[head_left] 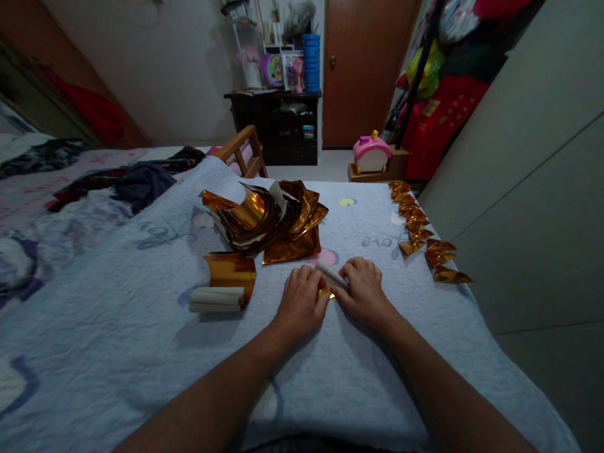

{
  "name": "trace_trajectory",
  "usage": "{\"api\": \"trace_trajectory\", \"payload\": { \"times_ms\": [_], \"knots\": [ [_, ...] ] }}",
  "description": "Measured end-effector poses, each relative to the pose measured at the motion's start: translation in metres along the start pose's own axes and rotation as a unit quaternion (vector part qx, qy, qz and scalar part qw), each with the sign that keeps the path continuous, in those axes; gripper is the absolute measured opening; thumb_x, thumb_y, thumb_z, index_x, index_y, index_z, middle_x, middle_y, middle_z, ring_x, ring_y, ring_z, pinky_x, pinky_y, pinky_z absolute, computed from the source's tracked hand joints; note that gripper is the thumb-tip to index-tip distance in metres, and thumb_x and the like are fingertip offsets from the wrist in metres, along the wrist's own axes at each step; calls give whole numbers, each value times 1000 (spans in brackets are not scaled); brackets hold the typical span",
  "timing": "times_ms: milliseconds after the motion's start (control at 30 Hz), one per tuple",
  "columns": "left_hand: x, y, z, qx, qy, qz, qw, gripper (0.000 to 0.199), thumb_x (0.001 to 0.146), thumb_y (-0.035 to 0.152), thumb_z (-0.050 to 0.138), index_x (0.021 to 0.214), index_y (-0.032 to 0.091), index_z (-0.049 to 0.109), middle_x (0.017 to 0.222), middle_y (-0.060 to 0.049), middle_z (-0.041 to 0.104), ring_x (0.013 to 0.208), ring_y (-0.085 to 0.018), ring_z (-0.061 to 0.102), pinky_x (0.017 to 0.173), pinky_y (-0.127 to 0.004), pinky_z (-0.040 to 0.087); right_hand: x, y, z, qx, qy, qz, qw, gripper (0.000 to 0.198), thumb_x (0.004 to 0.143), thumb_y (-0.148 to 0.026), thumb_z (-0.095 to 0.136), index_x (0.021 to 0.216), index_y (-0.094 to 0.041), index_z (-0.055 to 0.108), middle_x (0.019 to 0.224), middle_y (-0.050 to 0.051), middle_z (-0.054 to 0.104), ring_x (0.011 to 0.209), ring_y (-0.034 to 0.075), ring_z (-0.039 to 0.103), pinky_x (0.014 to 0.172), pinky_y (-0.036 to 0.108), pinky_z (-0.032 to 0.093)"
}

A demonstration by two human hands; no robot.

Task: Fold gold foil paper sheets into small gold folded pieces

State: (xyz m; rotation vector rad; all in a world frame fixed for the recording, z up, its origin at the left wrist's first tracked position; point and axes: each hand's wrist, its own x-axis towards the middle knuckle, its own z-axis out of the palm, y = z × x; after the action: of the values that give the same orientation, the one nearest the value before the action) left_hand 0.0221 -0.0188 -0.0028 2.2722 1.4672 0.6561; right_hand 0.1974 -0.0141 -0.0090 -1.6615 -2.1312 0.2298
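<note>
Both hands are low over the bed, on a partly rolled sheet of gold foil paper [331, 273] whose pale backing faces out. My left hand [303, 294] is closed on its left end, fingers curled. At the other end my right hand [364, 288] pinches the sheet between thumb and fingers. A strip of gold shows between the thumbs. Left of the hands lies a rolled bundle of pale-backed sheets [216, 299], with a curved gold sheet [231, 272] behind it. Beyond the hands is a loose, fanned stack of gold foil sheets [264, 217].
Folded gold foil pieces [415, 220] line the right edge of the bed, covered by a light blue quilt [141, 371]. Dark clothes [144, 185] lie at the left. A dark cabinet [292, 129], a pink toy [372, 154] and a brown door [363, 69] stand beyond.
</note>
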Motion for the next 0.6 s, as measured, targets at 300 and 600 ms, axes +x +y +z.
{"api": "trace_trajectory", "payload": {
  "times_ms": [300, 600],
  "knots": [
    [1, -7, 3, -152, 61, 5, 987, 74, 79, 18, 69, 144, 20, 33, 140, -17, 47, 132, -32, 45, 112, -50, 37, 1, -9, -13, 248, -50, 36, 967, 6, 81, -17, 54, 76, -21, 53, 71, -1, 57, 68, 16, 51, 64, 28, 34],
    [8, 0, -9, -470, 37, -142, 871, 90, 75, 24, 79, 146, 23, 24, 105, -6, 69, 93, -21, 70, 87, -35, 52, 2, -12, -16, 407, 18, 119, 906, 15, 80, -34, 59, 76, -22, 51, 67, -4, 49, 63, 14, 45, 60, 28, 34]
  ]
}}
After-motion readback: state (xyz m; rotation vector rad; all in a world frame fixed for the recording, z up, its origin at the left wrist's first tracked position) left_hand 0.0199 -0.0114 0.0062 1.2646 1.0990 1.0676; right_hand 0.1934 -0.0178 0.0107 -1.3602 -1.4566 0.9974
